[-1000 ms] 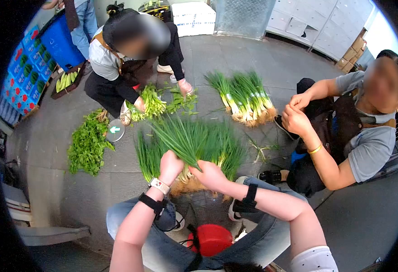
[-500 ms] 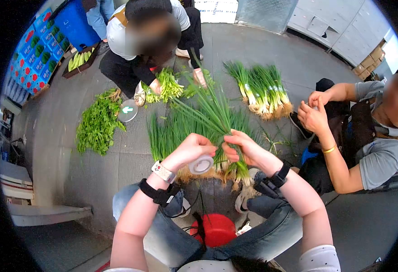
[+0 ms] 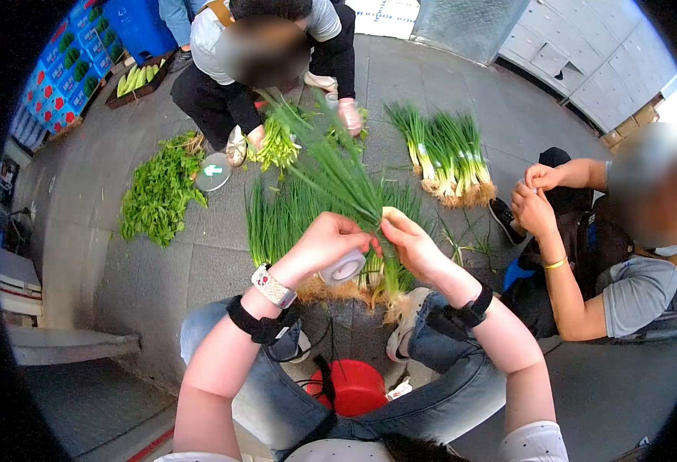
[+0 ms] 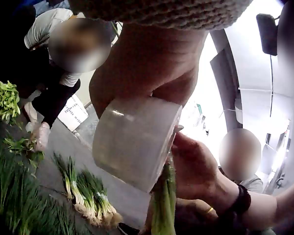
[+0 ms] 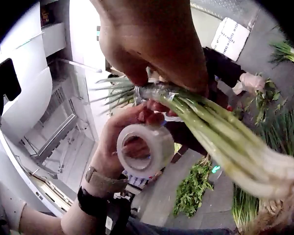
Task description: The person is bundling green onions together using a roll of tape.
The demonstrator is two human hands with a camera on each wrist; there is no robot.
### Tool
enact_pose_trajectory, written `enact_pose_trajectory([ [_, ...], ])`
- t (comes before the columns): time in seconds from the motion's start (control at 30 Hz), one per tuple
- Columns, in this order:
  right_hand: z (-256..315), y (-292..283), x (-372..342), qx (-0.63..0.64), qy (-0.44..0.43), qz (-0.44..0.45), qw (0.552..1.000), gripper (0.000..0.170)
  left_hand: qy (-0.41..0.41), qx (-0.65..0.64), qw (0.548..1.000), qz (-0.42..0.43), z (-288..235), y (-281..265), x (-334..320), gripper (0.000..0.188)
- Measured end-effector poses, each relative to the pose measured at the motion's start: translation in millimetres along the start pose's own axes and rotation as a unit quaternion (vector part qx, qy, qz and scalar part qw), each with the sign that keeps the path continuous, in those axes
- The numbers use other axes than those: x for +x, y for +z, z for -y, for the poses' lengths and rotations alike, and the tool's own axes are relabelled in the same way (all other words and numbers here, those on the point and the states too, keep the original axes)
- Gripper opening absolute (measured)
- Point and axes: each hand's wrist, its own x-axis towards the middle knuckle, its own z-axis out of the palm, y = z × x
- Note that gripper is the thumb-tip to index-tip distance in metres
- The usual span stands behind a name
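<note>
A roll of clear tape [image 3: 343,267] hangs from my left hand [image 3: 328,245], whose fingers are curled round it beside a bunch of green onions [image 3: 388,266]. My right hand [image 3: 412,242] grips the stems of that bunch, leaves up and roots down. In the right wrist view, clear tape lies round the stems where both hands meet, and the tape roll [image 5: 146,151] hangs below my left fingers. The left wrist view has the tape roll [image 4: 135,142] large in front, hiding much of my left hand. Loose green onions [image 3: 277,231] stand in a row behind my hands.
Bundled green onions [image 3: 450,158] lie at the back right, leafy greens [image 3: 161,189] at the left. One person [image 3: 265,77] crouches ahead, another [image 3: 623,254] sits at the right. A red stool [image 3: 348,387] is between my legs.
The onion bunch came up from the row between my hands and now stands more upright. My left hand has moved against its stems with the tape roll, and the hands are closer together.
</note>
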Motion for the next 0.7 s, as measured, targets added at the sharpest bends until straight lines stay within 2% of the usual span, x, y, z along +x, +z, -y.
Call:
enact_pose_trajectory([
  [0.03,-1.6,6.1,1.1,0.036,-0.004,-0.016,0.999,0.021,0.012,0.037,0.999,-0.012,2.1,0.1,3.0,0.02],
  [0.07,0.0,10.2,1.4,-0.129,-0.004,-0.056,0.99,0.02,0.023,0.074,0.997,-0.024,4.6,0.9,5.7,0.021],
  [0.17,-3.8,5.7,2.8,-0.092,0.007,-0.066,0.994,0.022,0.063,0.089,0.993,-0.053,16.2,8.8,11.1,0.021],
  [0.27,-0.6,9.8,-1.0,-0.064,-0.029,-0.088,0.994,0.019,0.031,0.04,0.998,-0.042,9.8,12.3,6.8,0.019],
  [0.37,-0.6,12.9,-3.8,-0.071,-0.071,-0.101,0.99,0.016,0.027,0.125,0.992,-0.02,2.3,11.5,0.6,0.02],
  [0.4,-2.2,12.3,-2.8,-0.076,-0.086,-0.101,0.988,0.015,0.011,0.1,0.995,-0.024,-3.7,10.7,-4.9,0.023],
  [0.43,-6.4,14.0,-1.8,-0.022,-0.068,-0.105,0.992,0.018,0.019,0.12,0.991,-0.061,9.2,12.8,-1.8,0.021],
  [0.5,-7.9,21.0,-6.2,-0.063,-0.061,-0.133,0.987,0.019,0.033,0.159,0.978,-0.132,58.2,16.5,15.8,0.018],
  [0.53,18.6,33.4,-13.9,-0.073,-0.118,-0.117,0.983,0.019,-0.044,0.409,0.899,-0.152,74.1,10.4,23.0,0.016],
  [0.57,30.9,36.4,-18.9,-0.119,-0.149,-0.119,0.974,0.019,0.067,0.549,0.831,-0.054,115.4,-4.9,17.1,0.017],
  [0.6,41.3,35.8,-24.7,-0.171,-0.184,-0.118,0.961,0.019,-0.025,0.411,0.909,-0.062,105.5,-0.3,14.7,0.018],
  [0.63,53.5,32.6,-25.9,-0.22,-0.23,-0.123,0.94,0.02,-0.111,0.264,0.953,-0.097,94.8,3.8,12.9,0.02],
  [0.67,62.4,32.9,-24.9,-0.212,-0.19,-0.084,0.955,0.022,-0.108,0.268,0.954,-0.083,82.6,6.4,17.8,0.022],
  [0.7,50.9,28.8,-16.2,-0.183,-0.218,-0.074,0.956,0.021,-0.116,0.279,0.951,-0.062,78.2,5.7,13.5,0.024],
])
